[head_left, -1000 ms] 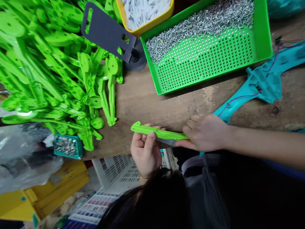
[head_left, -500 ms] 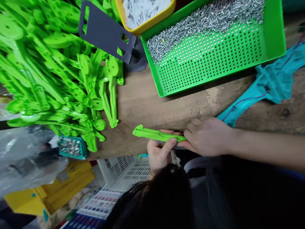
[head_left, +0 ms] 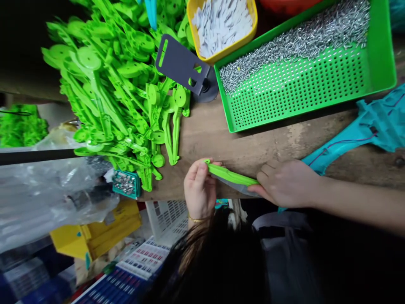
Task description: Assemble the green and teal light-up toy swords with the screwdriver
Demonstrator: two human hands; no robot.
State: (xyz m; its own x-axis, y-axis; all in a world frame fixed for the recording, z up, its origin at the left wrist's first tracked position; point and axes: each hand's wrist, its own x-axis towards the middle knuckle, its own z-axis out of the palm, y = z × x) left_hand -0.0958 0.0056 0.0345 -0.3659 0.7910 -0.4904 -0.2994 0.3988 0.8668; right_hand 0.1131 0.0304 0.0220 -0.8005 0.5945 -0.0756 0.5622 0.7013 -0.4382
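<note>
Both hands hold one thing between them at the near edge of the bench (head_left: 221, 135). My left hand (head_left: 198, 190) is closed around the left tip of a long green plastic strip (head_left: 232, 176), with the thumb and fingers pinching it. My right hand (head_left: 286, 182) is curled shut over the right end of the strip, and a grey blade-like piece (head_left: 236, 187) shows just under the strip there; I cannot tell if it belongs to the strip or is a separate tool.

I judge the strip to be light, thin and a little springy, so it can bend if it is held only at one end. Holding it at both ends, as now, looks the safest grip. The plastic seems smooth and may slip.

Going from the left: clear plastic bags (head_left: 47, 190) lie beside the bench, then a small teal box of metal bits (head_left: 126, 184), and above it a big pile of green plastic parts (head_left: 110, 93) that spreads near to the left hand. A grey flat stand (head_left: 183, 65) leans at the pile. Then come a yellow tub of white pieces (head_left: 221, 25), a green perforated tray (head_left: 376, 63) with many small screws (head_left: 300, 38), and a teal plastic part with thin wires (head_left: 373, 126) close behind my right hand.
</note>
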